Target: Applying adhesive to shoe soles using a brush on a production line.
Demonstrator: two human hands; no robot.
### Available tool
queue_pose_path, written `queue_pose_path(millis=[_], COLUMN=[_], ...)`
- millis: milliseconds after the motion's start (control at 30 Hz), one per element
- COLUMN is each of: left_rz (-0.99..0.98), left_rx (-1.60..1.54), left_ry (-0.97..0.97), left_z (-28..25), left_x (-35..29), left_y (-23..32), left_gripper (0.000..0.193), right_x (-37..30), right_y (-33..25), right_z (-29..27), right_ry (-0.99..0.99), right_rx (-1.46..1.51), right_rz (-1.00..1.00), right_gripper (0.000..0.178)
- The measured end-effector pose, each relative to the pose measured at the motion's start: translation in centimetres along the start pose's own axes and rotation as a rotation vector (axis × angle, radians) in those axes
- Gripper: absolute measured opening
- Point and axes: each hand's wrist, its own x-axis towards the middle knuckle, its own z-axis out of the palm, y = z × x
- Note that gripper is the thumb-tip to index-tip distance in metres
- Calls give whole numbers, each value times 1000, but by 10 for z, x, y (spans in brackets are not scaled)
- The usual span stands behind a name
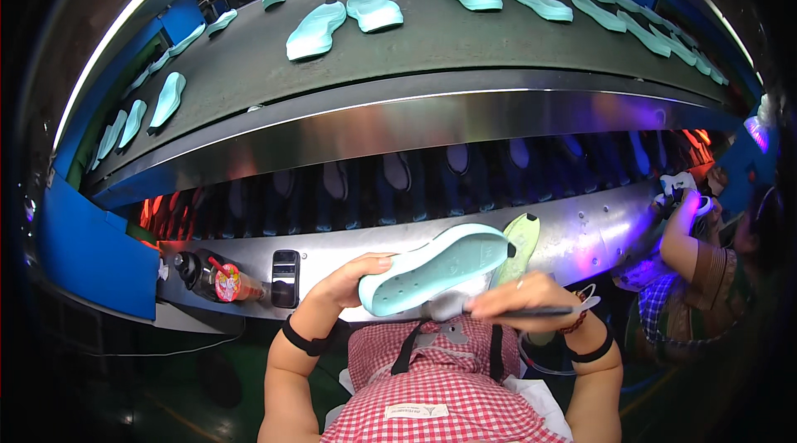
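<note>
Lower centre of frame: sole and brush in hand

Left hand (353, 279) grips the left end of a pale turquoise shoe sole (432, 272), thumb on its rim; sole tilted, hollow face toward the camera. Right hand (525, 295) is closed round a brush (535, 312), bristles just below the sole's lower edge; contact cannot be told.

Judgement: brush work on this sole appears under way, unfinished; no coating can be made out.

Behind the sole, partly hidden: a yellow-green piece (522, 244) at the steel ledge (581, 231). Left of centre: phone (286, 279), dark bottle (191, 269).

Across the upper frame, a conveyor belt (249, 78) bears similar turquoise soles (375, 9); whether treated or waiting, cannot tell. Right edge: a co-worker's arm (679, 234).
</note>
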Motion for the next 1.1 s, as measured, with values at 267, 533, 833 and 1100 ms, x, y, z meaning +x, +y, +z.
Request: queue_pose_path(millis=[267, 533, 833, 1100], left_rz=[190, 364, 544, 572], left_rx=[-407, -656, -562, -554], left_ry=[71, -64, 191, 198], left_z=[-3, 5, 4, 40], left_x=[-14, 49, 63, 66], left_y=[1, -66, -60, -50], left_gripper=[55, 85, 84, 87], right_x=[-13, 10, 19, 30], right_y=[-3, 44, 28, 26], right_z=[18, 48, 61, 32], right_ry=[280, 594, 459, 643], right_rx=[51, 330, -336, -93], right_rz=[-64, 178, -98, -93], right_gripper=[21, 17, 19, 18])
